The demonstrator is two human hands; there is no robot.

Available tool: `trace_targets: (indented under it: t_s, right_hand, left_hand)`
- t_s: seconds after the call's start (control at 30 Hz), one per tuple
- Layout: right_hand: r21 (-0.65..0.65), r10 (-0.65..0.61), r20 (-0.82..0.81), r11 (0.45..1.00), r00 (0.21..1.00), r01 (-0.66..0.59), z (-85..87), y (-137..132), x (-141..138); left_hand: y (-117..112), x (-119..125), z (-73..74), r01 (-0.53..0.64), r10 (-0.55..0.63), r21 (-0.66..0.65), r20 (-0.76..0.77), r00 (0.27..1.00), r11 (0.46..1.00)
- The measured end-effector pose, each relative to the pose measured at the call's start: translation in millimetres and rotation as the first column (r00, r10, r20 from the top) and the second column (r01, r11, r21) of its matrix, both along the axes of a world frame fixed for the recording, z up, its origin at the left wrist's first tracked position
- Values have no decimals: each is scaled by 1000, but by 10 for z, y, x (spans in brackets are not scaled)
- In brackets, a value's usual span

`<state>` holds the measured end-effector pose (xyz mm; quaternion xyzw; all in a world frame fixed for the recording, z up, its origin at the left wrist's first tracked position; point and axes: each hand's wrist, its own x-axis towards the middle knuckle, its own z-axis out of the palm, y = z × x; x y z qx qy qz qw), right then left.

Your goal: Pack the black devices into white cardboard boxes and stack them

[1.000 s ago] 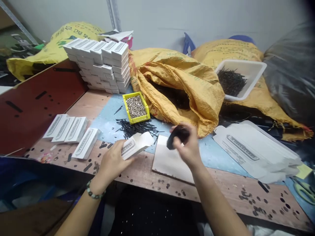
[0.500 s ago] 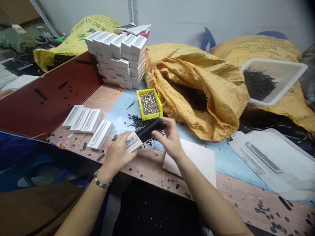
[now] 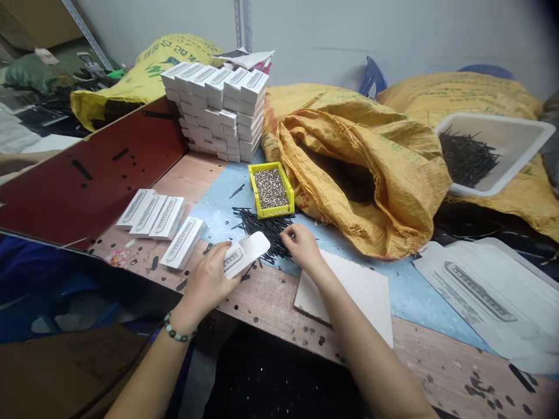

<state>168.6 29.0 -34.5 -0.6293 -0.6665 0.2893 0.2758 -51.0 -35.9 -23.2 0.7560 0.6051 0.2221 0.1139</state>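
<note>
My left hand [image 3: 209, 278] is shut on a small white cardboard box [image 3: 242, 254] printed with a nail picture, and the box's open end and flap point right. My right hand [image 3: 301, 244] rests at the edge of a loose pile of black nails [image 3: 264, 233] on the blue mat. Its fingers curl down into the nails, and I cannot tell whether they hold any. A plain white card sheet [image 3: 349, 294] lies just below that hand.
A yellow tray of small metal bits [image 3: 271, 190] stands behind the nails. Left of it are a stack of white boxes [image 3: 217, 113] and several loose boxes [image 3: 152, 214]. A yellow woven sack [image 3: 362, 169], a white tub of nails [image 3: 493, 154] and flat box blanks [image 3: 484, 299] lie right.
The dark bundle of nails is gone from my right hand and no longer shows at the box mouth. My right hand has dropped to the pile. The view has shifted slightly.
</note>
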Motion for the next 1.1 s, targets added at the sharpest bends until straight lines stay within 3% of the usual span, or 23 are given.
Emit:
trace_targets:
  t_s: [0.1, 0.17, 0.23, 0.43, 0.6, 0.8, 0.87, 1.0, 1.1]
  right_hand:
    - [5, 23, -276, 1000, 961, -23, 231, -72, 96]
    - [20, 58, -552, 998, 832, -57, 354, -152, 105]
    - [55, 87, -699, 996, 710, -68, 417, -234, 70]
    - [284, 155, -475, 959, 866, -16, 328, -374, -21]
    - [324, 92, -620, 935, 780, 147, 285, -413, 26]
    - [278, 186, -484, 959, 855, -51, 336, -505, 187]
    - [269, 188, -544, 962, 818, -42, 339, -525, 253]
    - [117, 79, -799, 993, 596, 24, 350, -578, 218]
    - [40, 25, -818, 999, 575, 13, 404, -666, 81]
  left_hand:
    - [0, 77, 6, 37, -40, -106, -24, 999, 994]
    - [4, 149, 27, 71, -72, -155, -1, 997, 985]
    - [2, 228, 53, 112, -105, -186, 46, 993, 976]
    - [-43, 421, 101, 166, -111, -247, 222, 969, 955]
    - [-88, 494, 105, 291, -205, -247, 322, 924, 924]
    - [-126, 476, 104, 314, -215, -209, 392, 895, 926]
    - [-143, 467, 93, 330, -237, -169, 415, 878, 929]
    - [-188, 527, 21, 300, -252, -24, 478, 841, 954]
    - [-218, 636, -45, 260, -271, 96, 525, 807, 961]
